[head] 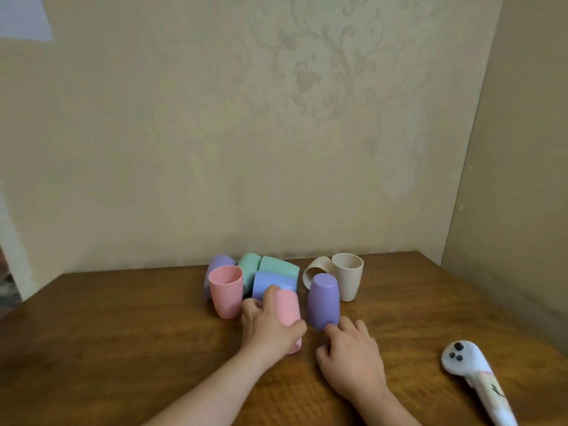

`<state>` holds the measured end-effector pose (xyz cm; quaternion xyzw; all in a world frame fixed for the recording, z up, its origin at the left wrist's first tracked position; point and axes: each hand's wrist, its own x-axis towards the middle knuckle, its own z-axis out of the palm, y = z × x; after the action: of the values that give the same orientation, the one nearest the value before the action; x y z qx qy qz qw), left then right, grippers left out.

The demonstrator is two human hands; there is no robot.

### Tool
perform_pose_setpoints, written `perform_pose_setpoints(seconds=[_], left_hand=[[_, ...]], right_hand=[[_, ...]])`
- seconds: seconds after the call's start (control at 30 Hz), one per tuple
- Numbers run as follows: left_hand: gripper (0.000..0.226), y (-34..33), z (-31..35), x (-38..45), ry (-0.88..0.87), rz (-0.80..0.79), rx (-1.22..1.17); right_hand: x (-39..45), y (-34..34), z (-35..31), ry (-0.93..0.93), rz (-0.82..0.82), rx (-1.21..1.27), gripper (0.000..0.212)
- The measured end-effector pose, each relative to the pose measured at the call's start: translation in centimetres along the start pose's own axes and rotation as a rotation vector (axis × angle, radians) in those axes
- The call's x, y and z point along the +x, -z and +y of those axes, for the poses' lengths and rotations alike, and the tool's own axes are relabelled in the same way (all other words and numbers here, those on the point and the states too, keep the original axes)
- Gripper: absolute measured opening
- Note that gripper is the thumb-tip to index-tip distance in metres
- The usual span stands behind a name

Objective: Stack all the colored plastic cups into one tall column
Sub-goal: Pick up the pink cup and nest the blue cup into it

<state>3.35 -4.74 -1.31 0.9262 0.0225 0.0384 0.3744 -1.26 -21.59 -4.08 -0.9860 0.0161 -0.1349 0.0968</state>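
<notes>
a pink cup point(287, 315) is lying under the left hand point(270, 325), fingers wrapping it; the right hand point(350, 353), fingers loosely spread, is touching the upside-down purple cup point(323, 301).

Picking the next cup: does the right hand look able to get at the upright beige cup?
Probably yes: the right hand has bare table toward the beige cup, passing right of the purple cup.

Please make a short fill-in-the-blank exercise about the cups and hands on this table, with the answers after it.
1. The left hand grips a ___ cup.
2. The right hand touches the upside-down ___ cup.
3. The upright beige cup has its opening facing ___.
4. The pink upright cup stands on the wooden ___.

Answers: pink; purple; up; table
</notes>
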Motion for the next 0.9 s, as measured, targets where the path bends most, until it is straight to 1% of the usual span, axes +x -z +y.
perform_pose_setpoints(seconds=[0.07,0.13,0.27,0.37,0.47,0.5,0.53,0.63,0.7,0.77,0.83,0.87,0.9], left_hand=[[0.086,0.7,-1.3,-1.3,-0.040,-0.004,-0.153],[0.085,1.9,-2.6,-2.0,-0.095,0.028,-0.235],[0.075,5.5,-5.0,-2.8,-0.186,0.061,-0.233],[0.075,7.6,-6.9,-3.2,-0.235,0.075,-0.231],[0.076,7.8,-8.7,-3.1,-0.259,0.103,-0.238],[0.079,7.5,-9.2,-3.1,-0.251,0.107,-0.251],[0.087,7.2,-9.5,-3.1,-0.243,0.107,-0.271],[0.128,6.8,-9.6,-3.0,-0.260,0.083,-0.311],[0.143,7.0,-9.5,-3.0,-0.238,0.040,-0.348],[0.148,7.1,-9.7,-2.6,-0.197,0.022,-0.437],[0.142,6.9,-10.0,-2.1,-0.184,0.018,-0.498],[0.137,6.8,-10.0,-1.9,-0.192,0.021,-0.501],[0.128,6.7,-10.1,-1.7,-0.201,0.032,-0.484]], right_hand=[[-0.1,0.0,0.0,-0.003,0.010,0.010,0.030],[-0.1,0.0,-0.1,-0.006,0.010,0.016,0.027],[-0.3,0.0,0.1,-0.006,0.010,0.030,0.023],[-0.3,0.0,0.1,-0.010,0.010,0.046,0.019],[-0.2,-0.1,0.1,-0.013,0.004,0.032,0.021],[-0.1,-0.1,0.1,-0.012,0.006,0.028,0.022],[-0.1,-0.2,0.1,-0.012,0.003,0.026,0.022],[-0.2,-0.3,0.3,0.003,0.023,0.034,0.020],[-0.3,-0.2,0.1,0.052,0.101,0.028,0.015],[0.3,0.1,-0.6,0.174,0.226,0.036,0.013],[1.9,1.1,-2.6,0.306,0.255,0.093,0.005],[3.3,1.8,-3.9,0.346,0.235,0.147,0.010],[4.8,2.5,-5.2,0.369,0.216,0.200,0.023]])
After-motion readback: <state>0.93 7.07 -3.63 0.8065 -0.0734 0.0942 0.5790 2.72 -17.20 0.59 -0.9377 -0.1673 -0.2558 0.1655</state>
